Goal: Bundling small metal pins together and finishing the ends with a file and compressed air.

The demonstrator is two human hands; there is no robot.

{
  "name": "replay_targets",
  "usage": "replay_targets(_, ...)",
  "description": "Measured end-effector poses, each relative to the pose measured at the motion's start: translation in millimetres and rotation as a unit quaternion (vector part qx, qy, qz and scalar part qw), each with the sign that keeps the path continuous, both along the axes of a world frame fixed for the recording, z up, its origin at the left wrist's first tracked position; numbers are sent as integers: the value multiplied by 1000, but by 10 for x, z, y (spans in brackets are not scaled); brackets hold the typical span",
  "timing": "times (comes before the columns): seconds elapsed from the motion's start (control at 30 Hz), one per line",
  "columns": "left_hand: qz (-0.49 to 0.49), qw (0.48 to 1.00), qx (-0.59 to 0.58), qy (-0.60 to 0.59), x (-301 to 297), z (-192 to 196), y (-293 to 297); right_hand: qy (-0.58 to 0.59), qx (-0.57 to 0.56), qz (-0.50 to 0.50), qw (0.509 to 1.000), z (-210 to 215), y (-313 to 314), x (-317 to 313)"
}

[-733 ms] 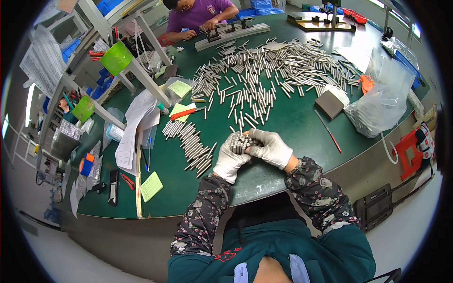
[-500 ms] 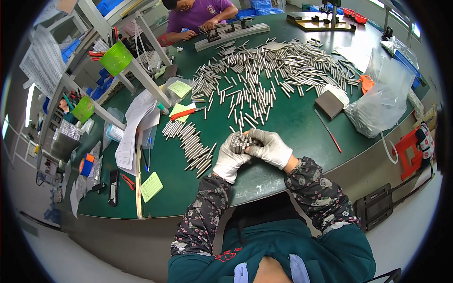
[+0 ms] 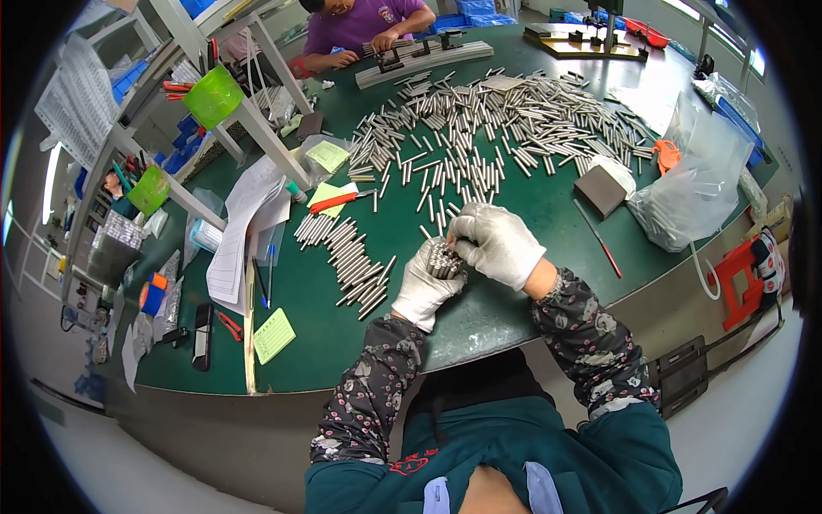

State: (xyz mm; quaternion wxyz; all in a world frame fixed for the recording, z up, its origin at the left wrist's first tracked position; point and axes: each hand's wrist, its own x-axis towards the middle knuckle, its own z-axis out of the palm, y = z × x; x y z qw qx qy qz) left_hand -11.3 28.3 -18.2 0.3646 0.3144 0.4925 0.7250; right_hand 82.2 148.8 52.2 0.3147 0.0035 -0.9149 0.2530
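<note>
My gloved left hand (image 3: 421, 287) is wrapped around a bundle of short metal rods (image 3: 443, 262), their round ends facing up. At the bundle's right edge my gloved right hand (image 3: 501, 244) has its fingers pinched together; what lies between the fingertips is hidden. Beyond both hands spreads a big loose pile of metal rods (image 3: 548, 124), with a strip of stray ones reaching toward me. More rods (image 3: 349, 261) lie side by side in slanting rows, left of my left hand.
A red-handled knife (image 3: 334, 203) lies on yellow notes. To the right are a brown block (image 3: 601, 190), a thin red-handled tool (image 3: 604, 244) and a clear plastic bag (image 3: 689, 201). Across the green table (image 3: 531, 317), a person works beside a metal rail fixture (image 3: 424, 64).
My right hand has lifted off the bundle's side and shifted slightly up and right, fingers now pinched at its edge. The left hand keeps the rods, now tilted a little differently.
</note>
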Motion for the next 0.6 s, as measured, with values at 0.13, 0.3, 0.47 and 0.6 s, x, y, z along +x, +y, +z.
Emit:
replay_targets(0.13, -6, 1000, -3, 14, -4, -13, 9, -24, 98, -2, 995, 43, -27, -46)
replay_targets(0.3, 0, 1000, 16, 20, -17, -23, 24, -68, 243, -46, 967, 151, -130, -73)
replay_targets(0.47, 4, 999, -18, 34, -22, -4, 26, -99, 327, -72, 937, 155, -158, -107)
replay_targets(0.6, 6, 1000, 13, 10, -4, 3, 30, -84, 323, -75, 940, 215, -147, -72)
